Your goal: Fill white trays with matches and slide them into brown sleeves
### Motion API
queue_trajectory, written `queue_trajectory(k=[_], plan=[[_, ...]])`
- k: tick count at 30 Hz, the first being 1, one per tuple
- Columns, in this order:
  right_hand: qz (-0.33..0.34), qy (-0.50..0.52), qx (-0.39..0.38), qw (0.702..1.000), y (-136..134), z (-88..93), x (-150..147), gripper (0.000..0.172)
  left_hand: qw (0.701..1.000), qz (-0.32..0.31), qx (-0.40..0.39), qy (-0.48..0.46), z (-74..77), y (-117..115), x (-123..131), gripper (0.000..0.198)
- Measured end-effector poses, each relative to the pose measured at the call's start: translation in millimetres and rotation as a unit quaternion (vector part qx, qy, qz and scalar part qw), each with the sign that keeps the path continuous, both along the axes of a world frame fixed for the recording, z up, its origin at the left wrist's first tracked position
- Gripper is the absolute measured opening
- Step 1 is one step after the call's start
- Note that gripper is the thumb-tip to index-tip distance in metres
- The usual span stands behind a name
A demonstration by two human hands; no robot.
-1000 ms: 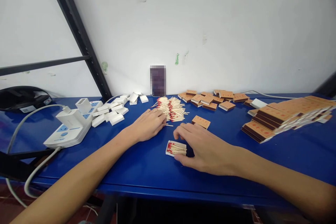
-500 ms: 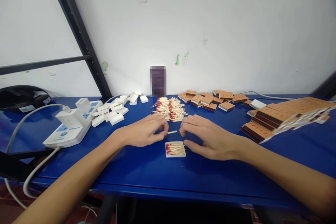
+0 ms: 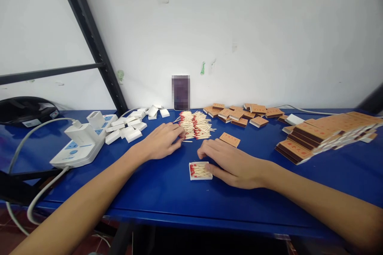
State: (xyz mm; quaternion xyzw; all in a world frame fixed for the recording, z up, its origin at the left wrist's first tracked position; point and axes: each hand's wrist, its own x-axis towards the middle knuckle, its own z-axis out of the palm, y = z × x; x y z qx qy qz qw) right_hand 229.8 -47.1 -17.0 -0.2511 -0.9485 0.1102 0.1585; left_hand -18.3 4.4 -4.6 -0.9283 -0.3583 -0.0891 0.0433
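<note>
Left hand [image 3: 163, 139] beside left edge of match pile [image 3: 200, 124], fingers bent, whether pinching cannot be told; right hand [image 3: 233, 165] loosely spread, thumb at right end of tray [image 3: 201, 179]. Match pile jumbled, red-tipped, pale-stemmed. Tray white, shallow, well filled, red heads leftward.

Pale scuffed wall [image 3: 269, 28] — black metal frame [image 3: 86, 28] at left; glossy blue table [image 3: 155, 195] — reddish tiled floor [image 3: 8, 237] below.

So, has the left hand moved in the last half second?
Yes. Judged against the power strip, the left hand has gone back toward the wall and slightly left, now at the near left side of the pile of matches.
</note>
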Motion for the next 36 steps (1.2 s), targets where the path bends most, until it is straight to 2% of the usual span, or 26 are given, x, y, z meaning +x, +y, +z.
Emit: queue_trajectory(k=[4,7,10,13,16,21,25,26,29,32,36], plan=[[0.004,-0.008,0.021,1.0,-2,-2.5,-4,0.013,1.0,-0.008,-0.011,0.0,-6.6,4,0,0.013],[-0.018,0.006,0.051,0.999,0,-2.8,-5,0.015,1.0,-0.004,0.007,0.002,-9.1,4,3,0.015],[-0.082,0.008,0.112,0.99,8,-5.1,-6,0.017,1.0,0.005,0.016,0.011,-10.0,5,4,0.015],[-0.165,-0.052,0.188,0.967,21,-9.9,-5,0.019,1.0,0.001,0.003,0.012,-11.3,6,4,0.014],[-0.208,-0.116,0.231,0.943,33,-14.2,-4,0.02,1.0,-0.017,-0.021,-0.001,-12.3,6,3,0.013],[-0.205,-0.158,0.248,0.934,43,-15.9,-2,0.02,0.993,-0.048,-0.099,-0.046,-1.1,-8,6,0.015],[-0.205,-0.145,0.217,0.943,43,-16.6,0,0.022,0.96,-0.108,-0.242,-0.091,16.4,-30,18,0.011],[-0.203,-0.141,0.206,0.947,42,-17.0,0,0.022,0.955,-0.121,-0.255,-0.09,19.0,-36,22,0.008],[-0.191,-0.144,0.199,0.95,41,-17.5,1,0.023,0.956,-0.131,-0.249,-0.079,19.8,-44,29,0.002],[-0.177,-0.137,0.21,0.952,36,-13.0,2,0.022,0.962,-0.127,-0.225,-0.084,15.5,-42,28,0.001],[-0.124,-0.061,0.164,0.977,15,0.6,-1,0.018,0.986,-0.08,-0.106,-0.104,11.0,-26,17,0.006]])
